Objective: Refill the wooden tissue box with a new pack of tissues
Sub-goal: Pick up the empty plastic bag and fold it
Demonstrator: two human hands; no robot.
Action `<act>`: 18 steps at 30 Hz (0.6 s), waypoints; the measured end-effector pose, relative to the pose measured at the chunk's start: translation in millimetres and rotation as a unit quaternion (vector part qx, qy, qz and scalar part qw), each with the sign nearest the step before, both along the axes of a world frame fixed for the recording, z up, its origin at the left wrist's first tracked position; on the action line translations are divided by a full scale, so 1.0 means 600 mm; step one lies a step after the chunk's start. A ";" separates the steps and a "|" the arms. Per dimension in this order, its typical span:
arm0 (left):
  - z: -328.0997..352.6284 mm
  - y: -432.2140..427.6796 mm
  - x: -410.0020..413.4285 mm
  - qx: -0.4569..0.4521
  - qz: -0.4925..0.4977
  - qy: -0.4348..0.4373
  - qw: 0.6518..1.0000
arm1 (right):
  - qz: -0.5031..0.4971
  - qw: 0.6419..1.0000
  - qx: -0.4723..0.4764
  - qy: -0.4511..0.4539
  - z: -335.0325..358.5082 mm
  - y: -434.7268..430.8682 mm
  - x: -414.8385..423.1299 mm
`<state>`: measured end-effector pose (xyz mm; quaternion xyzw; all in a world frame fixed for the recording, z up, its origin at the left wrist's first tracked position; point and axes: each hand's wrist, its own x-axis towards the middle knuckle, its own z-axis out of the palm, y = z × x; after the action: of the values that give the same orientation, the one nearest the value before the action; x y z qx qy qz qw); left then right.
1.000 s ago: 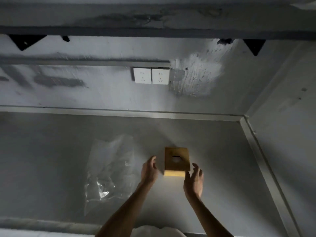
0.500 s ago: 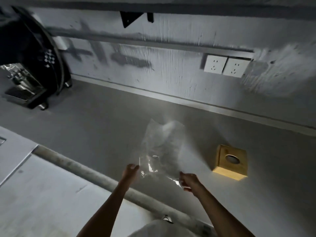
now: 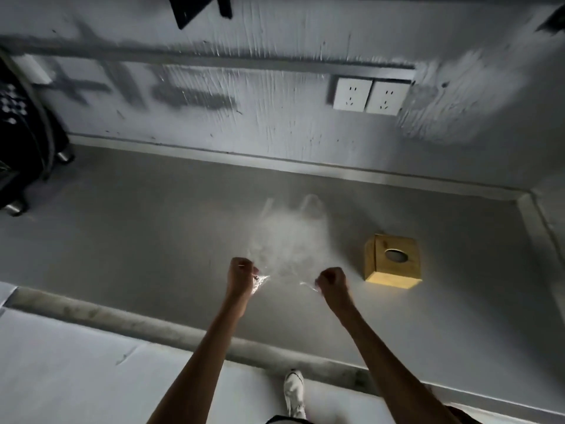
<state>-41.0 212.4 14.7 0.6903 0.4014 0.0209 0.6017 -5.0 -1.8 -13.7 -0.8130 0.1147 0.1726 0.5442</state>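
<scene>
A small wooden tissue box point(image 3: 393, 261) with a round hole in its top stands on the grey counter point(image 3: 153, 228), to the right of my hands. Between my hands hangs a clear plastic bag point(image 3: 290, 240), blurred by motion and lifted off the counter. My left hand point(image 3: 241, 275) grips the bag's near left edge in a fist. Gripping the near right edge is my right hand point(image 3: 331, 281), also a fist. No tissues show in the box's hole or in the bag.
A double wall socket point(image 3: 370, 95) sits on the back wall above the counter. A dark machine point(image 3: 24, 142) with metal feet stands at the far left. The counter's front edge point(image 3: 183, 328) runs below my forearms; a white shoe point(image 3: 294, 393) shows on the floor.
My hands left the wooden box and went left to the plastic bag. They have closed on its near edge and lifted it; the bag now hangs blurred above the counter.
</scene>
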 end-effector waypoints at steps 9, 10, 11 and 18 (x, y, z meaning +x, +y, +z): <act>0.154 -0.157 0.039 0.027 -0.130 -0.157 0.979 | -0.142 0.943 0.261 -0.152 0.165 -0.202 -0.053; 0.157 -0.174 0.034 0.056 -0.128 -0.176 0.974 | -0.174 0.927 0.297 -0.148 0.177 -0.237 -0.069; 0.153 -0.189 0.027 0.085 -0.123 -0.186 0.971 | -0.213 0.912 0.315 -0.153 0.188 -0.270 -0.086; 0.157 -0.392 -0.097 -0.014 -0.194 -0.174 0.965 | -0.352 0.848 0.321 -0.233 0.236 -0.451 -0.224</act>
<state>-98.9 -22.9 108.8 0.7325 0.1488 0.0180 0.6641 -139.2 -272.3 127.7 -0.5146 0.2015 -0.1974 0.8097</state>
